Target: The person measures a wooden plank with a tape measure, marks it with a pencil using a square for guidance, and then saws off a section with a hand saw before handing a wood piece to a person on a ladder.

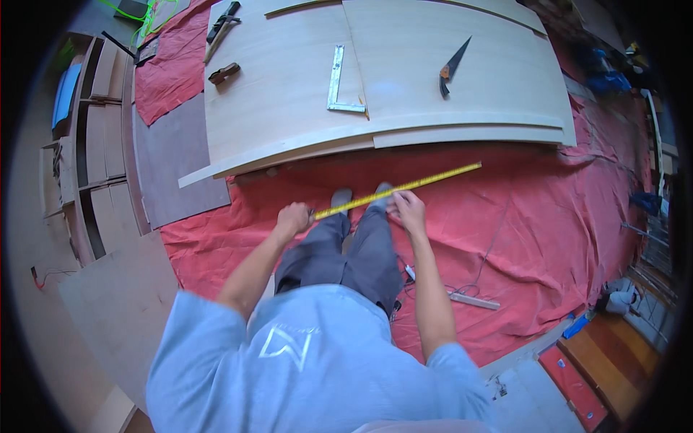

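A yellow tape measure [433,178] stretches across in front of me, its blade rising to the right over the red cloth. At its near left end my left hand [294,218] is closed around the case, which the fingers mostly hide. Further along, my right hand [408,209] pinches the blade's lower edge between thumb and fingers. The blade's free end sticks out well past my right hand. Beyond it, a metal carpenter's square [336,86] and a handsaw [451,68] with a black and orange handle lie on pale plywood sheets [281,101]. A pencil [364,108] rests by the square.
A hand plane [224,73] and a hammer-like tool [220,32] lie at the plywood's left. Wooden strips [469,135] run along its near edge. Red cloth [527,238] covers the floor, with a cable and a power strip [474,300] on it. Wooden shelving [90,144] stands left.
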`<state>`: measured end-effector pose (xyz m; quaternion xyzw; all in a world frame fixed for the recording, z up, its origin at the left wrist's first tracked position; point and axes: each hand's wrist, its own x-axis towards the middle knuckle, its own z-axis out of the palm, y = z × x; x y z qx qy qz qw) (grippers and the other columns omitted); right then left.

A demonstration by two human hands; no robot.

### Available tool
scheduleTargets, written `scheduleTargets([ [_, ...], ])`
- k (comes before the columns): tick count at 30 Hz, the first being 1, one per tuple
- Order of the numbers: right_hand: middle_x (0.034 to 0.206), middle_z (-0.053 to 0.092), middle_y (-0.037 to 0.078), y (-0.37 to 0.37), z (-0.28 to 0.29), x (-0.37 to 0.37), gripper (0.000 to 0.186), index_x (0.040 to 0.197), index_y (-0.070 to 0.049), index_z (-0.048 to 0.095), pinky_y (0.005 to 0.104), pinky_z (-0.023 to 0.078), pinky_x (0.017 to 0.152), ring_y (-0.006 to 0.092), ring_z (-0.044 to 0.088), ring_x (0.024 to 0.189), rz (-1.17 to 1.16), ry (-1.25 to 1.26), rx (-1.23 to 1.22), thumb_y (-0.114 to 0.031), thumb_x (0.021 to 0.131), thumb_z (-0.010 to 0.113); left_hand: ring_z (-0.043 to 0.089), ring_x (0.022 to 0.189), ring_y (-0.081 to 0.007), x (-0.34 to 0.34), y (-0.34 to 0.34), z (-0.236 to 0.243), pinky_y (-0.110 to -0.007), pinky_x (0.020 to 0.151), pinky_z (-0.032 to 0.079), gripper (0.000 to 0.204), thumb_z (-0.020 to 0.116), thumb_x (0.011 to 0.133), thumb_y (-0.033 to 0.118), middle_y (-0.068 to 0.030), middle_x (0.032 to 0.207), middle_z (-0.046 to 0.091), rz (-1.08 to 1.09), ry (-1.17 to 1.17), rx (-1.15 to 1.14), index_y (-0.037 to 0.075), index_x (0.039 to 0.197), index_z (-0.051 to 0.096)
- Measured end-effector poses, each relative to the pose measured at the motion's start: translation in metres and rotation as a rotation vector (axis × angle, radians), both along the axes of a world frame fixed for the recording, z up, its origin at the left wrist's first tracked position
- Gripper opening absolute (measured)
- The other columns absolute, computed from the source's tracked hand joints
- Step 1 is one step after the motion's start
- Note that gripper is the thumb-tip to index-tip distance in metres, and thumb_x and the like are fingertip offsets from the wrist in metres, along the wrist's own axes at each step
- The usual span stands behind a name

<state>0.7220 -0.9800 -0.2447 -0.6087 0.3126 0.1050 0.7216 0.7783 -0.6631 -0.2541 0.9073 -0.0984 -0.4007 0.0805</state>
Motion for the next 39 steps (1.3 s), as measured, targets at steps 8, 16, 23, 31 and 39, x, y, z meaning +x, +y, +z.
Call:
scheduleTargets([
  [8,0.085,0.068,0.016,-0.015,-0.251,0.301,0.021,0.091,-0.007,0.068,0.0438,0.051,0.077,0.0372,0.064,0.085,0.539,-0.029,-0.916,-0.027,0.085,0.062,0.064,0.081,-0.0375,-0.049,-0.034,-0.029,-0.049,0.072,0.05,0.029,0.062,0.085,0.034,-0.0196,0.083,0.065,0.258,0.091,-0.046,0.006,0.091,0.069],
  [16,0.103,0.068,0.016,0.023,-0.331,0.423,0.032,0.102,-0.006,0.068,0.0427,0.052,0.086,0.033,0.065,0.099,0.842,0.29,-1.155,-0.034,0.088,0.063,0.063,0.08,-0.0336,-0.051,-0.076,-0.073,-0.044,0.074,0.047,0.028,0.063,0.086,0.032,-0.0157,0.081,0.063,0.506,0.143,-0.004,0.005,0.09,0.068],
  [23,0.097,0.066,0.02,0.013,-0.343,0.436,0.03,0.097,-0.004,0.06,0.047,0.049,0.082,0.0389,0.063,0.095,0.706,0.027,-1.05,-0.033,0.089,0.062,0.063,0.08,-0.0345,-0.035,-0.09,-0.082,-0.045,0.074,0.048,0.027,0.065,0.085,0.031,-0.0155,0.083,0.065,0.501,0.1,-0.087,0.005,0.092,0.069],
  [31,0.068,0.057,0.003,0.032,-0.162,0.388,0.018,0.096,-0.004,0.055,0.0293,0.049,0.061,0.0148,0.059,0.063,0.352,-0.374,-0.049,-0.022,0.096,0.054,0.064,0.082,-0.0362,-0.002,-0.094,-0.053,-0.048,0.073,0.05,0.028,0.066,0.084,0.032,-0.0171,0.086,0.066,0.333,0.069,-0.018,0.007,0.094,0.069],
  [39,0.071,0.054,0.005,-0.156,0.035,0.156,0.018,0.102,-0.004,0.05,0.025,0.043,0.045,0.0082,0.049,0.05,-0.129,-0.03,0.385,-0.02,0.097,0.056,0.066,0.087,-0.0378,0.133,-0.213,-0.041,-0.047,0.079,0.052,0.034,0.064,0.083,0.037,-0.0213,0.088,0.068,-0.019,0.062,-0.168,0.006,0.094,0.072],
])
